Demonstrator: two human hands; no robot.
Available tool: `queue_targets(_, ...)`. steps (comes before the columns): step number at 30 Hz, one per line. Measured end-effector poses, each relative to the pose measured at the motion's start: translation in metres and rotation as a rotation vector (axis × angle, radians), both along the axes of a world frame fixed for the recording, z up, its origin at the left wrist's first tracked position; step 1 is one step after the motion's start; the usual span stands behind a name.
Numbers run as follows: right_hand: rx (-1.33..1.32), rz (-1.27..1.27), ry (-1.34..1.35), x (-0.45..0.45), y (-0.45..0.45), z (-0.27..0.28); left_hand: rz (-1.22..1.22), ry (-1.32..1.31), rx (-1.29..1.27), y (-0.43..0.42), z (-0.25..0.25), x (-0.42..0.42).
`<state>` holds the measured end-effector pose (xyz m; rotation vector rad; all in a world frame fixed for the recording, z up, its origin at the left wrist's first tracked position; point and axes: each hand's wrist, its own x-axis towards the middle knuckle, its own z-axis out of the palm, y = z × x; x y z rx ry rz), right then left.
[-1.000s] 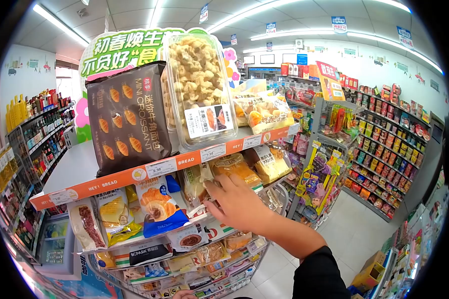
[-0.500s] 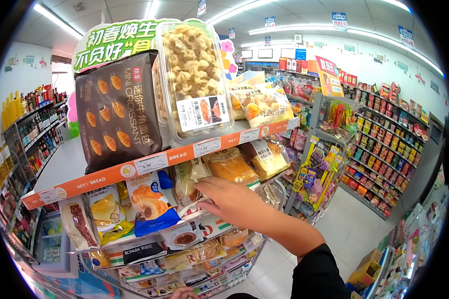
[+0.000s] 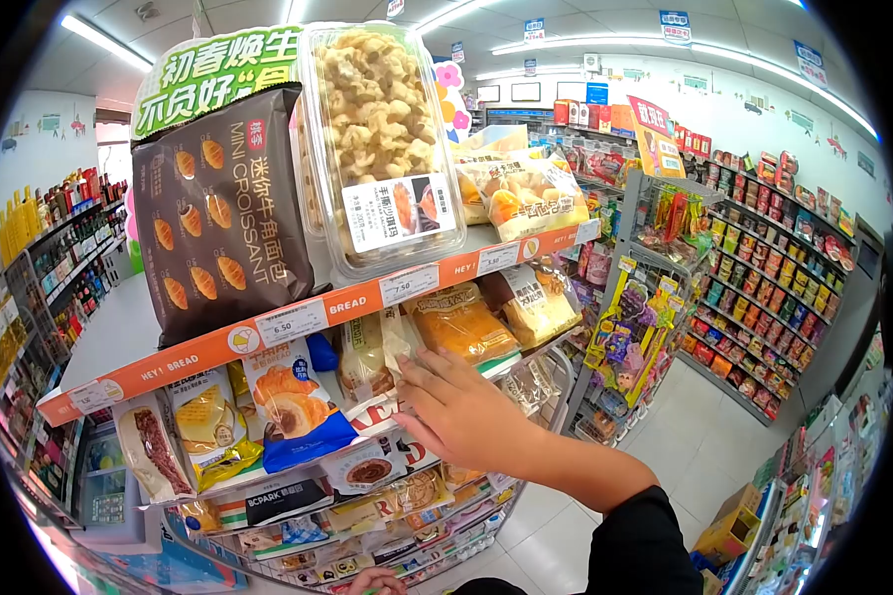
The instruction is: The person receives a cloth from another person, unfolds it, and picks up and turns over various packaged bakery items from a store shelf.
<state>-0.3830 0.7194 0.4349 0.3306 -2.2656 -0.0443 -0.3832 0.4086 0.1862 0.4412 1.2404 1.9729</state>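
Note:
My right hand [image 3: 466, 412] reaches over the middle bread shelf, thumb apart from the fingers. Its fingertips touch a pale, cream-coloured wrapper [image 3: 399, 342] standing between two packs. Left of that wrapper is a clear-wrapped bread [image 3: 363, 359]; to the right lies an orange-brown packaged bread [image 3: 461, 322]. A blue-and-white bread bag [image 3: 293, 402] with a croissant picture stands further left. At the bottom edge my left hand [image 3: 377, 581] shows only in part, its fingers curled; what they hold, if anything, is hidden.
On the top shelf stand a brown mini croissant bag [image 3: 218, 213] and a clear tub of snack pieces [image 3: 382, 139]. An orange price rail [image 3: 352, 305] runs above the middle shelf. A wire candy rack [image 3: 630, 327] stands to the right, and packed shelves [image 3: 764, 288] line the wall behind.
My right hand has shifted slightly right and down, and its fingers now lie against the pale wrapper, which shows more upright. The view has moved a little; the left hand shows slightly more.

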Motion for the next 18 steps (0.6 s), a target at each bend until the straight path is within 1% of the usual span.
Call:
queue_targets(4, 0.034, -0.036, -0.011, 0.003, 0.0, -0.008, 0.001, 0.014, -0.009, -0.002, 0.001, -0.003)
queue_targets(11, 0.007, -0.074, -0.019, 0.018, -0.006, 0.005, 0.002, 0.003, -0.016, 0.0, 0.002, -0.004)
queue_targets(14, 0.004, -0.011, 0.026, 0.019, -0.011, 0.005, -0.009, 0.009, 0.002, 0.001, 0.009, -0.004)
queue_targets(18, 0.089, 0.004, 0.017, 0.019, -0.016, -0.004, -0.016, 0.017, -0.019, 0.001, 0.011, -0.006)
